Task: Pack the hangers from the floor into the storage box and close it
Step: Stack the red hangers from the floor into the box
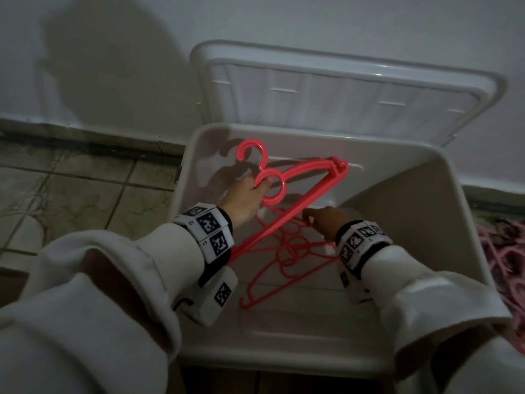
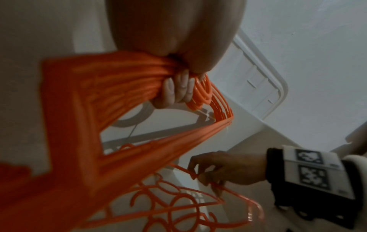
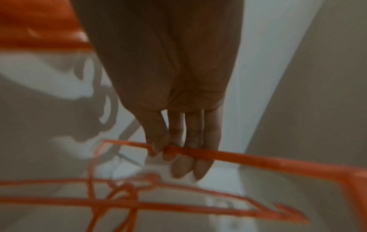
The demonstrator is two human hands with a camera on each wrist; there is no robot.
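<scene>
A bundle of red hangers [image 1: 306,189] is held up over the open white storage box [image 1: 454,223]. My left hand [image 1: 250,194] grips the bundle at the necks below the hooks; in the left wrist view its fingers [image 2: 176,92] curl round the red hanger stack [image 2: 111,87]. Several loose red hangers [image 1: 287,251] lie tangled on the box floor. My right hand [image 1: 324,220] reaches down into the box and pinches the thin arm of one loose hanger [image 3: 248,158] between thumb and fingers [image 3: 178,136]. The same pinch by the right hand [image 2: 224,169] shows in the left wrist view.
The box lid [image 1: 341,92] stands open, leaning on the white wall behind the box. A heap of pink hangers [image 1: 502,251] lies on the floor just right of the box. Tiled floor [image 1: 71,189] stretches to the left.
</scene>
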